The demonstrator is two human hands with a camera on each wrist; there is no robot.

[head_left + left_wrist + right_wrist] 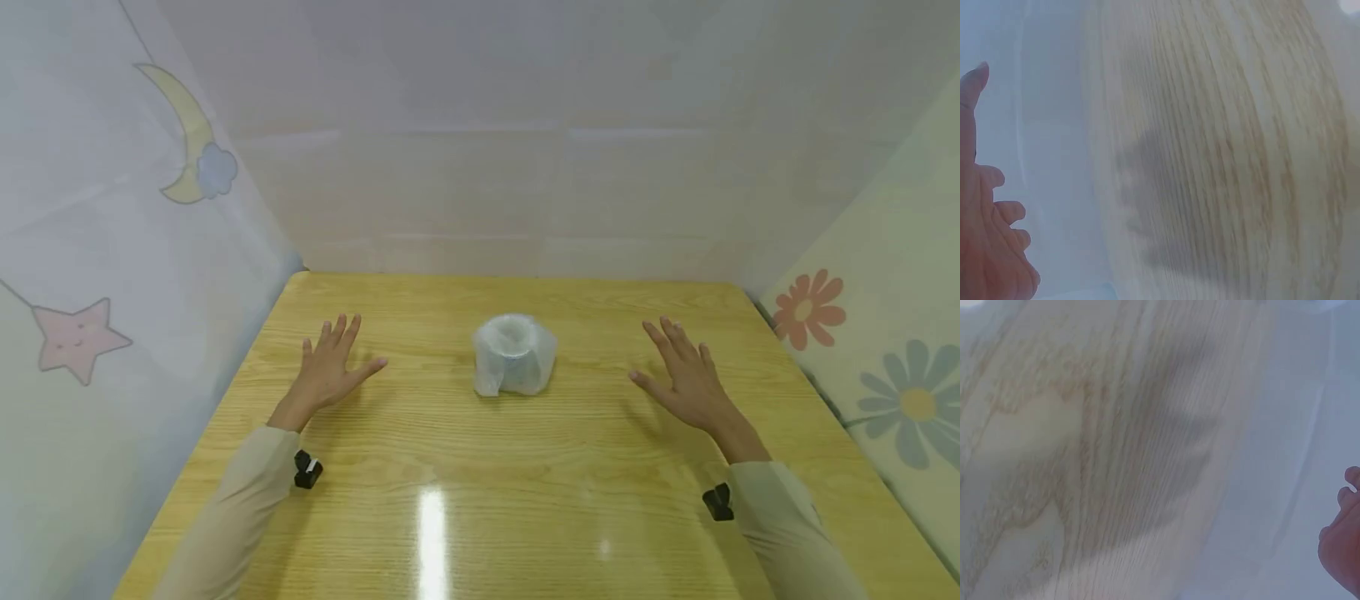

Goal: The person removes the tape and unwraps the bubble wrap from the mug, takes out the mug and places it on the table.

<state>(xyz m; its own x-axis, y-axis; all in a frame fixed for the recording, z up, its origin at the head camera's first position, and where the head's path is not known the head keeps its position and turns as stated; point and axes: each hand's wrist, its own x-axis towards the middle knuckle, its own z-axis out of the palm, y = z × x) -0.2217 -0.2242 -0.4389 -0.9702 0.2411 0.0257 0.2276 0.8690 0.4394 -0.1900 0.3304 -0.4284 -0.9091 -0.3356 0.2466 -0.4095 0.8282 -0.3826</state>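
Observation:
A roundish object wrapped in cloudy translucent plastic [514,357] sits on the wooden table [465,442], with a hollow in its top; the wrapping hides what is inside. To its left, my left hand [326,372] is held over the table with fingers spread and thumb pointing toward the wrapped object. On the other side my right hand [688,385] mirrors it, fingers spread and thumb inward. Both hands hold nothing and stand well apart from the object. In the left wrist view the left hand [991,231] shows at the left edge, its shadow falling on the wood.
A pale back wall [480,200] rises behind the table's far edge. The left wall carries a moon [187,125] and a pink star [78,340]; the right wall has printed flowers [917,404]. Small black devices [307,470] sit at both cuffs.

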